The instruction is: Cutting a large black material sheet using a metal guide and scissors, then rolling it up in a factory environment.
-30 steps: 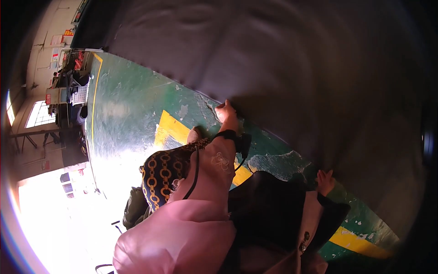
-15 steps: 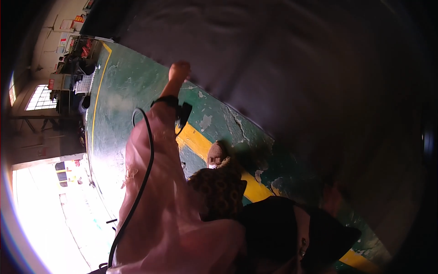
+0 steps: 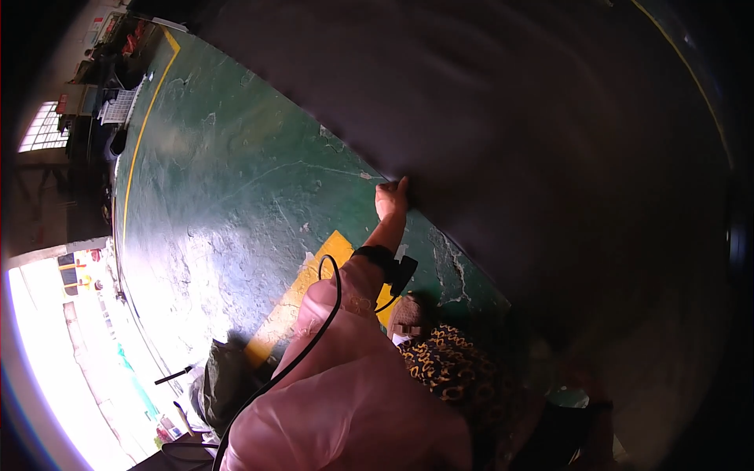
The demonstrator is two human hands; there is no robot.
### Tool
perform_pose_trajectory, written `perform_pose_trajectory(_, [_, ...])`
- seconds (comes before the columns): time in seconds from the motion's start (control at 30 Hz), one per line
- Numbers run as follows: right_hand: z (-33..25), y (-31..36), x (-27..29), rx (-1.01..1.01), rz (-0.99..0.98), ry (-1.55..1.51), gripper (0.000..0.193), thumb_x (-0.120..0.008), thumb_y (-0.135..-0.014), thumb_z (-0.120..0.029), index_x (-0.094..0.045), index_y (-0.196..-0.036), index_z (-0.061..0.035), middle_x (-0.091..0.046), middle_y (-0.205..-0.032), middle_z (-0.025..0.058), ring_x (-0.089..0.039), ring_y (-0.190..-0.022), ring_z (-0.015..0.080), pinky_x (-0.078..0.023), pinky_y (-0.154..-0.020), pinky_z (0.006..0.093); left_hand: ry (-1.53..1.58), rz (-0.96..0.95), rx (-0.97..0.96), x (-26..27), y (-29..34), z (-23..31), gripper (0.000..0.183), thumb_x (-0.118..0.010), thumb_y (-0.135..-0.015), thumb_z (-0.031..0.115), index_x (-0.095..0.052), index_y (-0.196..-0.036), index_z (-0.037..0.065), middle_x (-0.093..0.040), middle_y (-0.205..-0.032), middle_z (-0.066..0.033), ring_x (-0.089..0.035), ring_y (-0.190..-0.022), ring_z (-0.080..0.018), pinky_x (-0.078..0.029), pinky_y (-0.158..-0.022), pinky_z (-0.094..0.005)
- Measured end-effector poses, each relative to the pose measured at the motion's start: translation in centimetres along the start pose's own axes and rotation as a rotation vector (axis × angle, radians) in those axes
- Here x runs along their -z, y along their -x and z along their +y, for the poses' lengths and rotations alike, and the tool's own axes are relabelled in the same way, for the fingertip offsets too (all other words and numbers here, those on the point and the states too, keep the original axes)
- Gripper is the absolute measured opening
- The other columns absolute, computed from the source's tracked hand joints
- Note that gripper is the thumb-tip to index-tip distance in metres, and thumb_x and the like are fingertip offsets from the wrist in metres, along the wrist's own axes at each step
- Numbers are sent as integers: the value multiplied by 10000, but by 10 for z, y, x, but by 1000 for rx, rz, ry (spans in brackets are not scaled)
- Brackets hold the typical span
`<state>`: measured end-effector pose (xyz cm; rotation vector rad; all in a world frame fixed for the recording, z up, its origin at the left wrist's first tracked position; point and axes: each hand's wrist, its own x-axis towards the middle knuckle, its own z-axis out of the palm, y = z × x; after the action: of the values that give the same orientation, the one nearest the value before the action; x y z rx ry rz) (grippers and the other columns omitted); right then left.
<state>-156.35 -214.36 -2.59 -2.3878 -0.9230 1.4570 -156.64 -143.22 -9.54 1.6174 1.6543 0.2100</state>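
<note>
A broad, dark, smooth sheet spreads over the upper right, its straight edge running diagonally above the floor. My left hand is closed on this edge, thumb upward; the other fingertips are hidden by the sheet. A black strap with a small black box sits at my left wrist, and a black cable runs along my pink sleeve. My right hand shows only dimly in the shadow at the lower right, close to the sheet, and its fingers cannot be made out.
Green worn floor lies below, with a yellow stripe near my feet. A brown shoe and patterned clothing show beneath me. A white crate stands at far left, above a bright doorway.
My left hand has shifted right and nearer along the sheet's edge, still closed. The whole view has turned, showing more floor at left and a dark bag at lower left.
</note>
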Motion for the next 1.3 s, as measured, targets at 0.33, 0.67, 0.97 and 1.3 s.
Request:
perform_pose_trajectory(0.33, [-279,-239,140,58,499,-260,355,-678,-729,-119,-530,-1051,-96,-598,-942,68,-589,-832,213,-480,-746,320,212,167,-129,48,-112,18,465,-717,-676,290,-518,-1015,41,-626,-796,-113,-606,-792,-268,-454,-727,-363])
perform_pose_trajectory(0.67, [-374,-288,128,44,482,340,822,-781,-554,-400,-412,-1241,-137,-452,-1072,95,-457,-993,248,-406,-818,363,399,49,-113,48,-132,22,430,-740,-687,300,-548,-863,-42,-584,-709,-87,-540,-648,-171,-438,-635,-311])
perform_pose_trajectory(0.97, [-365,-286,116,6,497,472,771,-701,-620,-498,-416,-1259,-175,-429,-1152,88,-430,-1048,237,-358,-864,389,-218,121,-587,72,-142,21,338,-574,-795,307,-578,-684,-13,-579,-676,-226,-579,-680,-390,-445,-615,-441])
perform_pose_trajectory(1.3, [-362,-290,134,227,678,200,645,-725,-617,-432,-511,-1163,-165,-432,-1155,83,-430,-1055,265,-360,-867,418,-590,172,-708,137,-212,-22,391,-553,-829,349,-571,-638,8,-610,-637,-128,-580,-530,-217,-433,-476,-343])
